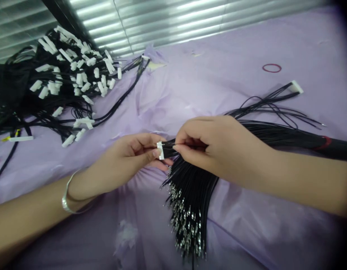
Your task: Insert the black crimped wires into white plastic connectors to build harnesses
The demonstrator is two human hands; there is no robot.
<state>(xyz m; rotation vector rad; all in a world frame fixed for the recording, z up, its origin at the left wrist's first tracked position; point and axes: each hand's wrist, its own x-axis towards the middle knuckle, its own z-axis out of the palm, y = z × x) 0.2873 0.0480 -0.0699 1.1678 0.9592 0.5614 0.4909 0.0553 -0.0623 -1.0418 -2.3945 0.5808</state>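
Note:
Between the thumb and fingers of my left hand [142, 152] is a small white connector housing [160, 150], with black wires running out of its right side. My right hand [215, 144] pinches a black wire [171, 146] close to the housing, thumb against forefinger. Beneath both hands a thick bundle of black wires [194, 187] fans downward, its ends tipped with shiny metal terminals [187, 221]. The bundle continues to the right behind my right wrist, where a red band [325, 142] wraps it.
A large heap of black cables with white connectors [80, 82] lies at the left. Upper right are another white connector [297, 87] on loose wires and a red rubber band [271, 68]. Purple sheeting [212, 71] covers the table; window blinds [173, 18] stand behind.

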